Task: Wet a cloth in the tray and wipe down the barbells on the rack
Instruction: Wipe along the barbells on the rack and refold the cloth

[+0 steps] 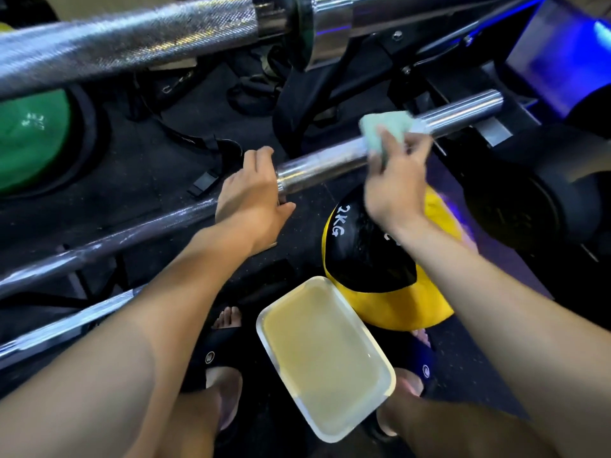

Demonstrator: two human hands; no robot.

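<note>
Across upper frame, big knurled barbell [125,44] lying on rack, blurred. Below it, second barbell [317,163] running diagonally, chrome sleeve pointing up-right. On floor between person's feet, white tray [383,365] sitting, holding shallow yellowish liquid. Just beyond tray, black-and-yellow ball [367,259] marked 2KG resting. Left hand [254,196] curling around second barbell where sleeve is meeting shaft, gripping it. Right hand [396,180] pinching pale green cloth [385,130], pressing it onto chrome sleeve, well above tray.
</note>
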